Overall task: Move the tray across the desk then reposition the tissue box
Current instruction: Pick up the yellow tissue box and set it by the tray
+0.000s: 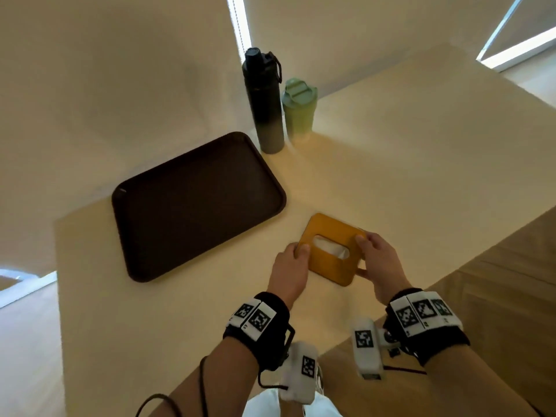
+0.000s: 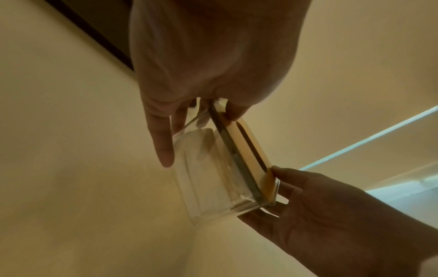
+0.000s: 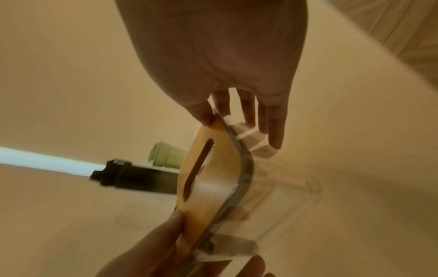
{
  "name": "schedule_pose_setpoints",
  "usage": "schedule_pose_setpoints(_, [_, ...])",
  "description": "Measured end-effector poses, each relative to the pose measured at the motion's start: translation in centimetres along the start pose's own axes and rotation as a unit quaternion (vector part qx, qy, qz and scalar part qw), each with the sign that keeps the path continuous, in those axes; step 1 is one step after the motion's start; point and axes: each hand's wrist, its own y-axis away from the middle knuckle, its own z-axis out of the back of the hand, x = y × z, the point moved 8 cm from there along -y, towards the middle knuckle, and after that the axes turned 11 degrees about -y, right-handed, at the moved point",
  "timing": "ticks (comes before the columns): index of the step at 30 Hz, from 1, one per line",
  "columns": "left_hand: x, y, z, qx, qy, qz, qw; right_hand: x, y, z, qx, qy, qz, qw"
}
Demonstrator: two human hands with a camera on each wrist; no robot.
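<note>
The tissue box (image 1: 329, 249) has a yellow wooden lid with an oval slot and a clear body (image 2: 213, 180). Both hands hold it near the desk's front right. My left hand (image 1: 293, 264) grips its left end, thumb on the lid and fingers down the clear side. My right hand (image 1: 376, 260) grips the right end the same way. In the right wrist view the tissue box's lid (image 3: 213, 172) is seen edge-on between both thumbs. The dark brown tray (image 1: 195, 206) lies flat and bare at the desk's left, apart from the box.
A tall black bottle (image 1: 263, 100) and a green lidded cup (image 1: 298, 109) stand together behind the tray's far right corner. The desk's left edge (image 1: 57, 296) runs close by the tray. Wood floor (image 1: 496, 281) shows beyond the desk's right edge.
</note>
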Motion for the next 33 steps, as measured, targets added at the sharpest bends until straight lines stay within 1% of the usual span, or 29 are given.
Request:
schedule_pose_setpoints(5, [3.7,1.0,9.6,-0.074,0.061,0.047,0.994,-0.1,1.5,-11.1,0.073,0.045,0.014,0.996])
schedule_pose_setpoints(10, [9.2,1.0,20.4,-0.127,0.091,0.099,0.983,-1.4,3.4,-24.3,0.162,0.105,0.016,0.981])
schedule_pose_setpoints(13, [12.5,0.5,27.2,-0.158,0.121,0.109,0.974,-2.2,4.6,-32.4,0.204,0.136,0.021,0.969])
schedule_pose_setpoints(16, [15.4,-0.4,33.8,-0.175,0.149,0.113,0.967,-3.5,5.6,-40.0,0.223,0.150,0.010,0.963])
schedule_pose_setpoints(18, [17.1,-1.1,37.9,-0.185,0.159,0.118,0.963,-4.2,6.1,-44.8,0.233,0.170,0.015,0.958])
schedule_pose_setpoints(21, [19.3,-2.4,43.5,-0.198,0.167,0.126,0.958,-5.4,6.1,-51.1,0.230,0.197,0.027,0.953])
schedule_pose_setpoints(24, [21.7,-4.0,47.6,-0.195,0.175,0.134,0.956,-6.9,5.5,-56.3,0.222,0.211,0.035,0.951])
schedule_pose_setpoints(27, [23.9,-5.7,50.4,-0.189,0.188,0.143,0.953,-7.8,5.8,-59.9,0.213,0.233,0.036,0.948])
schedule_pose_setpoints(30, [25.4,-7.1,51.9,-0.173,0.200,0.146,0.953,-8.4,5.5,-62.2,0.198,0.256,0.042,0.945])
schedule_pose_setpoints(33, [26.2,-8.2,52.6,-0.161,0.203,0.149,0.954,-9.1,4.9,-63.4,0.191,0.268,0.040,0.943])
